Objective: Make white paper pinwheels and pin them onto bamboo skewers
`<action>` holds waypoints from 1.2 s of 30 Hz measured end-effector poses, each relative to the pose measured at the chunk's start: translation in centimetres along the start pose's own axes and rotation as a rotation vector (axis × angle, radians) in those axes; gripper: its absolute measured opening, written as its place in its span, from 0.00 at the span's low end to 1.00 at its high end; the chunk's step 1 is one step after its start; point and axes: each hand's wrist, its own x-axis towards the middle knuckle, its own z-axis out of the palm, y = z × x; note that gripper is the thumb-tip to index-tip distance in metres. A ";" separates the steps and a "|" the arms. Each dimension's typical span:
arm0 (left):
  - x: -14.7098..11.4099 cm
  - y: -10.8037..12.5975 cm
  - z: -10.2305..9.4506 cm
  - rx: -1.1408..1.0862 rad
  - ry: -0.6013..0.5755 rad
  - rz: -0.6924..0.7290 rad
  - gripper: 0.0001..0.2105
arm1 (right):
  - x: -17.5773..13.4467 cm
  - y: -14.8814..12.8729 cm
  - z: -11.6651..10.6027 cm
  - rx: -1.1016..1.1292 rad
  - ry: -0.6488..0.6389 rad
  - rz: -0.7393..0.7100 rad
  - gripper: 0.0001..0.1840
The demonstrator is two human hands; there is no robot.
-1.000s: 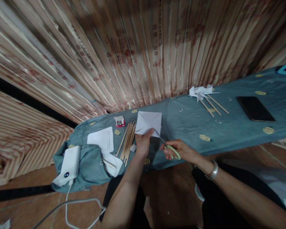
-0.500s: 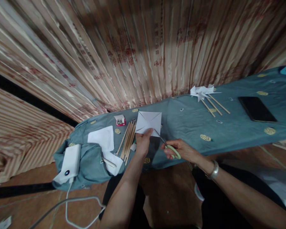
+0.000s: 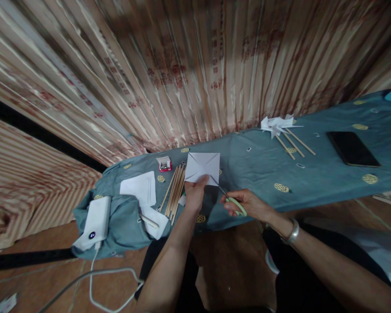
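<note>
The left hand point(image 3: 195, 194) pinches paper point(image 3: 202, 161); the right hand point(image 3: 248, 203) grips scissors point(image 3: 237, 203) at the paper's five o'clock corner. A slip could nick the nearby thumb point(image 3: 203, 178).

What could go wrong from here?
1. Nick: the thumb of the left hand sits right by the tips of the scissors; a slip might catch it.
2. Overcut: the blades point in from a corner of the white paper, so a long snip could run too near its middle.
3. Spill: the loose wooden sticks lie close beside that hand and could get nudged.
</note>
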 end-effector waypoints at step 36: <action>-0.3 -0.8 -0.2 0.094 -0.015 -0.058 0.12 | 0.1 0.5 -0.2 0.001 0.021 -0.067 0.30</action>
